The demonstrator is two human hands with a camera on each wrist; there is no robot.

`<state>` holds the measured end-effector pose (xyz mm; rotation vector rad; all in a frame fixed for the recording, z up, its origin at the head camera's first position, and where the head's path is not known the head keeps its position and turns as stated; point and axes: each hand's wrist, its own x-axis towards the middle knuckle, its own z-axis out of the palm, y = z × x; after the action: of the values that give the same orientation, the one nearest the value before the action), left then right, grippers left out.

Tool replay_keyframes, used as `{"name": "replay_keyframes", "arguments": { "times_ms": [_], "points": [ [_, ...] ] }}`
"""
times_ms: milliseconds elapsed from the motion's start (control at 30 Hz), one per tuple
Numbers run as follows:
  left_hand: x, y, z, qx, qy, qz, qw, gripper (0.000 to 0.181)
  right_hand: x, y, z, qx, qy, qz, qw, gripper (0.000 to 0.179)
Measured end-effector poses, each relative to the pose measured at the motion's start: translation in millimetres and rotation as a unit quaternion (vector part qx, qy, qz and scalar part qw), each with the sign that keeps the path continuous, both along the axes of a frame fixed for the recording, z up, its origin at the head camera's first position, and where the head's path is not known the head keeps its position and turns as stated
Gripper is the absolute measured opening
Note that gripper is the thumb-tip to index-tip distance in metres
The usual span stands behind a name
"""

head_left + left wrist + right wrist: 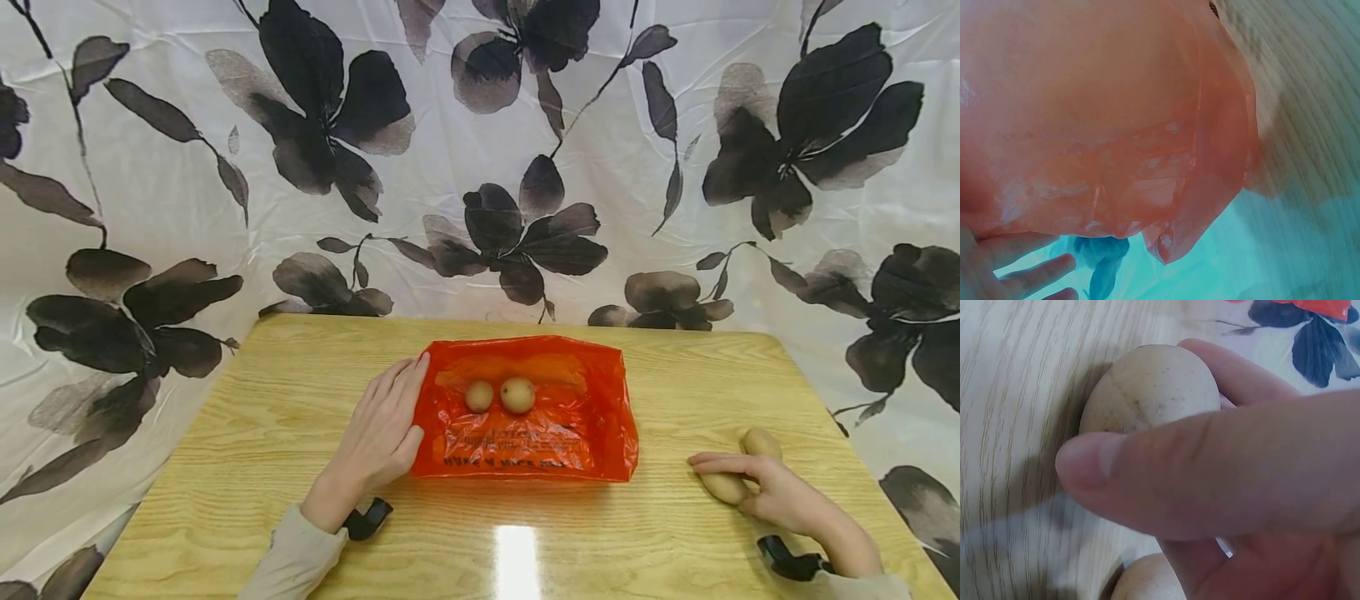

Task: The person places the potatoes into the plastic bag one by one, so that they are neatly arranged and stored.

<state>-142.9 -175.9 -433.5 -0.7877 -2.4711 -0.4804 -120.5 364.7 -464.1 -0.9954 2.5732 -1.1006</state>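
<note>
A red plastic bag (525,450) with printed lettering lies mouth-up on the wooden table, holding two potatoes, a smaller left potato (479,397) and a larger right potato (517,395). Against the bag's left side rests my left hand (378,425), fingers extended; in the left wrist view its straight fingers (1041,275) show beside the red plastic (1097,125). At the table's right, my right hand (772,487) grips a potato (722,487) between thumb and fingers. The right wrist view shows that potato (1154,387), pale tan with small dark specks. Just behind it is another potato (762,443).
The light wooden table (300,375) reaches back to a white cloth (420,175) with dark flower prints, which also hangs at both sides. A dark wrist camera (367,518) sits on the left wrist, another wrist camera (791,560) on the right.
</note>
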Motion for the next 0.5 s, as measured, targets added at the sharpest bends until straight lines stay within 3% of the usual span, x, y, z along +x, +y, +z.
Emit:
{"name": "replay_keyframes", "arguments": {
  "times_ms": [133,333,500],
  "points": [
    [-0.1,0.4,0.6,-0.002,-0.002,0.001,1.0000,0.074,0.9,-4,-0.1,0.008,0.024,-0.017,0.9995,0.080],
    [-0.4,0.3,-0.1,-0.004,-0.005,0.005,1.0000,0.074,0.3,-11,-1.8,-0.005,0.064,-0.010,0.9979,0.080],
    [-0.3,0.2,0.2,-0.002,-0.006,0.004,1.0000,0.073,-0.5,-16,-1.0,0.008,0.071,-0.014,0.9974,0.078]
  ]
}}
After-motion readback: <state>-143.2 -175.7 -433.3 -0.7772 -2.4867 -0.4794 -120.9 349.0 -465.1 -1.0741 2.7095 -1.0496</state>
